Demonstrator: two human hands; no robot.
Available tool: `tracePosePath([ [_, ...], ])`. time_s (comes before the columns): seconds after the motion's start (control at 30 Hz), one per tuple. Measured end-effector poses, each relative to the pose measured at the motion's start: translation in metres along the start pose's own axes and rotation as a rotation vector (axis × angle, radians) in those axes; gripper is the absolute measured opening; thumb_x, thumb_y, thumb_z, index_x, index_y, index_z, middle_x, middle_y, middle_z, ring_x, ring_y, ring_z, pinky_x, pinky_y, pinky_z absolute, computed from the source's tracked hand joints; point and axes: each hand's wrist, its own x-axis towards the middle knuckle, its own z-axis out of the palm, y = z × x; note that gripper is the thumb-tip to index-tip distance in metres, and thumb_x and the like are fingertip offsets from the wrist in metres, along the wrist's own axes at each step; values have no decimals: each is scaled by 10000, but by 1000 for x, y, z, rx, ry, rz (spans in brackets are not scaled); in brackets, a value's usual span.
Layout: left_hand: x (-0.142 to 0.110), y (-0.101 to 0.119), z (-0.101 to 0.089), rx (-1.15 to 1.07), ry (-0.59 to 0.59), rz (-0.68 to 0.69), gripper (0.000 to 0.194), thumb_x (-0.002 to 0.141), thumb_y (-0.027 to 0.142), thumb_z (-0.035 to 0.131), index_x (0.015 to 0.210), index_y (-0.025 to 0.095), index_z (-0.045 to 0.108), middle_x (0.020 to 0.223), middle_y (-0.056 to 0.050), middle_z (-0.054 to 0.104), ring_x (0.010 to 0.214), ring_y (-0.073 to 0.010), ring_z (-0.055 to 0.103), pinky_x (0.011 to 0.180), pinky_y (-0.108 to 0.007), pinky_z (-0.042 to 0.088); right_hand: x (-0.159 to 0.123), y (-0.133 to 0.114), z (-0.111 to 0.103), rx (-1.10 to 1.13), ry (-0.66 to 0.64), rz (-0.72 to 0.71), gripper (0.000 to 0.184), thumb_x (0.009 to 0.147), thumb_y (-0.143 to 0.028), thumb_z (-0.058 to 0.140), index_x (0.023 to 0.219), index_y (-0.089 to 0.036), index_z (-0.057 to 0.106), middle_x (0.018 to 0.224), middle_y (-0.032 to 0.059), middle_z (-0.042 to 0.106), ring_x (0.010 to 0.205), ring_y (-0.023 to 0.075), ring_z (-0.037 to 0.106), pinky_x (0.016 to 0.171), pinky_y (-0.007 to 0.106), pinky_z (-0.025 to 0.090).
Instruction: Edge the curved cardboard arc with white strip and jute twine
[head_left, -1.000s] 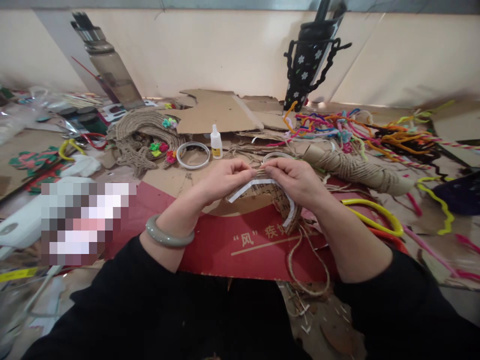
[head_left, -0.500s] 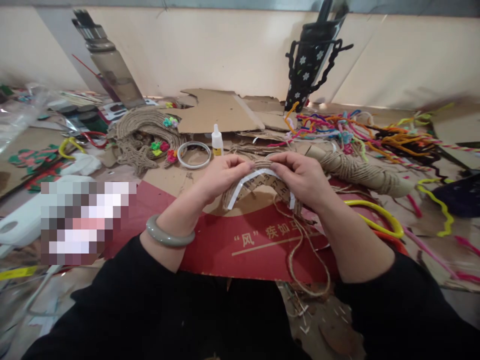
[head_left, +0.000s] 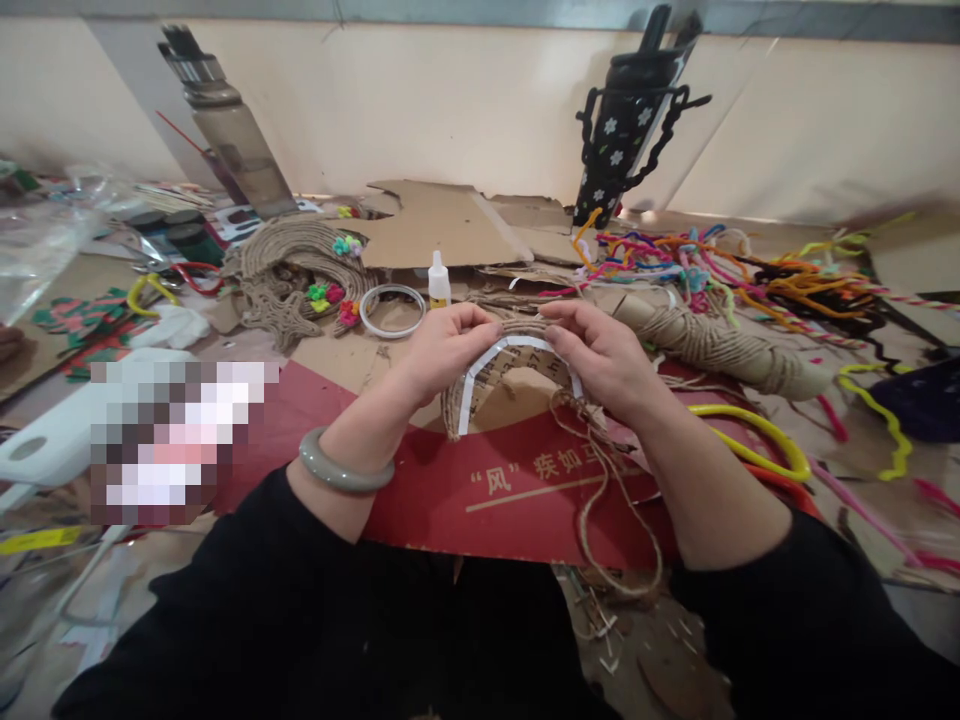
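Between my two hands is a cardboard arch (head_left: 487, 372) with jute twine along its outer side and a white strip along its inner edge. My left hand (head_left: 457, 345) pinches the upper left of the curve between thumb and fingers. On the upper right, my right hand (head_left: 592, 350) grips the same arch. A loose loop of twine (head_left: 652, 545) trails from its right end over a red cardboard sheet (head_left: 435, 500) lettered in gold. Just beyond my left hand stands a small white glue bottle (head_left: 439, 285), beside a tape ring (head_left: 392, 311).
A twine-wrapped tube (head_left: 720, 350) lies to the right, near tangled pipe cleaners (head_left: 697, 265). Back left are a twine-covered piece (head_left: 300, 245) with flowers and a twine starfish (head_left: 281, 315). A grey bottle (head_left: 240, 150) and a black flowered tumbler (head_left: 619, 130) stand behind.
The arch has tipped slightly, so more of its printed inner face and left end shows. Both hands keep their hold near the top. The whole view has shifted a little.
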Motion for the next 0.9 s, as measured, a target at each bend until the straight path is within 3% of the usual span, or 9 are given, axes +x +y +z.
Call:
tracePosePath([
  [0.13,0,-1,1,-1,3,-25,168,710,319,619,693,154,591,589,35,520,527,-69,422,504,-201,337,0,0,0,-6,16,10,218,811,-308,563,926,-162,676,851,45,705,746,165,609,690,298,473],
  [0.4,-1,-6,2,61,-242,29,211,769,363,587,758,152,602,621,32,536,553,-74,445,524,-214,328,-4,-2,4,-130,-37,-110,194,835,-266,532,874,-184,703,800,22,715,728,154,615,698,274,459],
  [0.57,-2,-3,1,94,-169,37,209,763,359,584,737,152,590,603,44,500,556,-74,411,544,-221,328,-2,0,2,-80,-16,-79,290,862,-321,498,1030,-167,678,906,49,713,784,165,620,705,284,462],
  [0.67,-1,-3,0,45,-75,8,204,741,354,594,736,150,587,617,35,510,562,-77,415,542,-221,331,0,1,0,-37,3,-23,364,860,-361,498,1110,-137,639,885,64,697,709,158,591,641,287,452],
  [0.77,0,-3,0,15,-43,-18,195,725,344,602,737,150,586,616,31,510,558,-78,416,530,-218,326,0,2,0,-19,-1,-2,312,813,-330,560,1036,-132,653,823,52,687,656,145,566,614,279,440],
  [0.9,0,-3,1,28,-121,-35,211,737,360,599,749,150,595,618,33,508,549,-75,414,517,-218,313,-1,2,3,-15,-2,-36,222,805,-286,568,943,-150,677,791,36,700,678,146,589,645,275,447],
])
